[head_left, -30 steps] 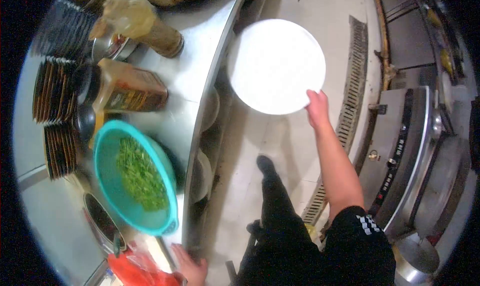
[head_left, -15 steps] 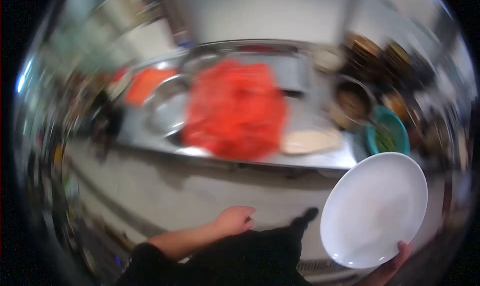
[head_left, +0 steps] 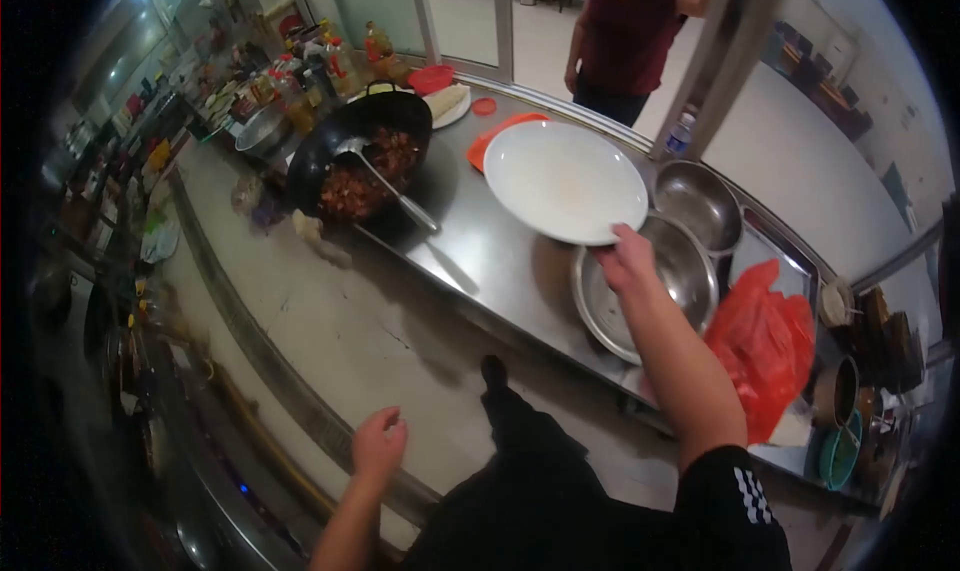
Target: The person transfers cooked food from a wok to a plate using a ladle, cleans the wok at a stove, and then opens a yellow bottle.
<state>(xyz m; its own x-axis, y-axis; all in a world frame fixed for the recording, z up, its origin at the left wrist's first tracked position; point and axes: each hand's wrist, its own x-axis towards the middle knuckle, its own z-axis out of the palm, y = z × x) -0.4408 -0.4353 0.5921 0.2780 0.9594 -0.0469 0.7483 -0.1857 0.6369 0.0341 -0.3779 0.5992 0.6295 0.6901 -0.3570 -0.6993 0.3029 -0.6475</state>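
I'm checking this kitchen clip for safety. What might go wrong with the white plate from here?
The right hand grips the round white plate only at its rim, so it may tip or slip onto the large steel bowl close by. Swung towards the black wok, it might knock the jutting handle of the metal ladle. The left hand hangs free, giving no support.

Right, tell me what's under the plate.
The plate, held by the right hand, hangs over the steel counter. An orange board pokes out past its far-left edge, a steel bowl at its near edge. The rest of the board is covered.
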